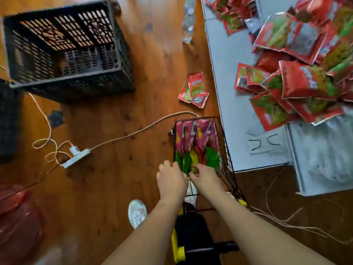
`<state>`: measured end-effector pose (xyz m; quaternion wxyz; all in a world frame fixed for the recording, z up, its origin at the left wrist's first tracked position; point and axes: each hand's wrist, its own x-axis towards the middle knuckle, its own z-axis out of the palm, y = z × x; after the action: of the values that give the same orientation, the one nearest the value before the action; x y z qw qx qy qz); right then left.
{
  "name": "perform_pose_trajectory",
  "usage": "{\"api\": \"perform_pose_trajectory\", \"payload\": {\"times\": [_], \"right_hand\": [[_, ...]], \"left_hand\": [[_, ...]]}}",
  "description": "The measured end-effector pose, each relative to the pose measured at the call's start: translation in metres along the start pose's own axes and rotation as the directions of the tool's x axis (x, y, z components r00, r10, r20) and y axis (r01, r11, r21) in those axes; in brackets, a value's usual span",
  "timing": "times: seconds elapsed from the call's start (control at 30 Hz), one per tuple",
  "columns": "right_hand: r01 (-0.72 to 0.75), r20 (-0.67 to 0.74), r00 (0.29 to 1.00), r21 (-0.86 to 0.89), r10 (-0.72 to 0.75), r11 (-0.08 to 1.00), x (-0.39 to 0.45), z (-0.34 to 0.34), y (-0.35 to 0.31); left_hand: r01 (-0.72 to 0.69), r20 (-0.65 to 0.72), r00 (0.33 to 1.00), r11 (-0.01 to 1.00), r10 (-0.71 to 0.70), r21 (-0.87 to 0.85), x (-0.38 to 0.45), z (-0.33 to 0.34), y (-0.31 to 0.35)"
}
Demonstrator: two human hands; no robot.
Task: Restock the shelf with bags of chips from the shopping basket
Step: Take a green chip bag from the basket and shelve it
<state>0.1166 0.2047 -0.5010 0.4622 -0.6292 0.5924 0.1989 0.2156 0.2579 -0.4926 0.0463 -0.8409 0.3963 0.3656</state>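
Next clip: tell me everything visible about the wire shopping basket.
The shopping basket is a black wire-mesh frame, standing on the wooden floor against the grey shelf's edge. It holds pink, green and yellow chip bags packed side by side. Both hands, left hand and right hand, reach into its near end, fingers on the bags. Its near part is hidden by the arms.

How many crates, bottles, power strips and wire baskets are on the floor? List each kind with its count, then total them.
Black crate: 1
Clear bottle: 1
White power strip: 1
Wire basket: 1
Total: 4
A dark shape at the left edge is too cut off to identify.
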Motion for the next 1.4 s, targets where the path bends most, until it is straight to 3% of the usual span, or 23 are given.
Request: {"api": "perform_pose_trajectory", "payload": {"times": [0.07,0.2,0.4,0.5,0.6,0.67,0.73,0.8,0.9,1.0,1.1,1.17,1.23,1.3,1.4], "right_hand": [[0.004,-0.001,1.0,-0.016,-0.005,1.0,0.025,0.025,0.008],[-0.005,-0.133,0.991,-0.072,-0.005,0.997,0.052,0.051,0.011],[0.038,-0.169,0.984,-0.11,-0.056,0.993,0.057,0.047,0.02],[0.055,-0.135,0.989,-0.055,-0.062,0.997,0.044,0.045,0.022],[0.122,-0.104,0.988,0.093,-0.113,0.988,0.03,0.043,0.022],[0.121,-0.1,0.99,0.272,-0.097,0.955,0.017,0.036,0.022],[0.119,-0.078,0.992,0.421,-0.095,0.899,0.002,0.025,0.022],[0.085,-0.026,0.996,0.512,-0.084,0.855,-0.012,0.018,0.026],[0.043,0.012,0.998,0.634,-0.065,0.772,-0.029,0.009,0.035],[0.066,-0.001,0.995,0.731,-0.096,0.68,-0.045,-0.008,0.033],[0.125,-0.033,0.99,0.673,-0.14,0.729,-0.066,-0.028,0.017],[0.147,-0.05,0.987,0.656,-0.152,0.741,-0.08,-0.038,0.006],[0.15,-0.054,0.986,0.697,-0.158,0.701,-0.099,-0.048,-0.005],[0.125,-0.037,0.987,0.776,-0.154,0.618,-0.121,-0.056,-0.014],[0.103,-0.017,0.986,0.841,-0.165,0.532,-0.176,-0.073,-0.034]], "left_hand": [[-0.046,-0.102,0.993,0.996,0.054,0.076,0.015,0.026,-0.006],[-0.11,-0.249,0.957,0.979,0.15,0.169,0.033,0.054,-0.017],[-0.049,-0.236,0.963,0.945,0.13,0.323,0.046,0.053,-0.019],[-0.007,-0.273,0.959,0.971,0.074,0.238,0.041,0.046,-0.017],[-0.081,-0.321,0.943,0.996,0.092,0.046,0.028,0.044,-0.013],[-0.14,-0.272,0.959,0.963,0.074,-0.232,0.015,0.041,-0.008],[-0.082,-0.127,0.992,0.856,0.019,-0.511,0.003,0.034,-0.004],[0.031,0.04,0.999,0.752,-0.007,-0.659,-0.008,0.024,0.001],[0.128,0.136,0.99,0.613,-0.034,-0.779,-0.019,-0.002,0.006],[0.12,0.195,0.979,0.593,0.064,-0.796,-0.027,-0.028,0.006],[0.018,0.193,0.957,0.621,0.215,-0.784,-0.034,-0.053,0.005],[-0.131,0.111,0.958,0.745,0.265,-0.654,-0.036,-0.071,0.004],[-0.235,0.07,0.955,0.883,0.286,-0.406,-0.039,-0.093,-0.001],[-0.287,0.097,0.941,0.916,0.324,-0.28,-0.048,-0.119,-0.011],[-0.312,0.252,0.849,0.826,0.464,-0.469,-0.079,-0.167,-0.025]]}}
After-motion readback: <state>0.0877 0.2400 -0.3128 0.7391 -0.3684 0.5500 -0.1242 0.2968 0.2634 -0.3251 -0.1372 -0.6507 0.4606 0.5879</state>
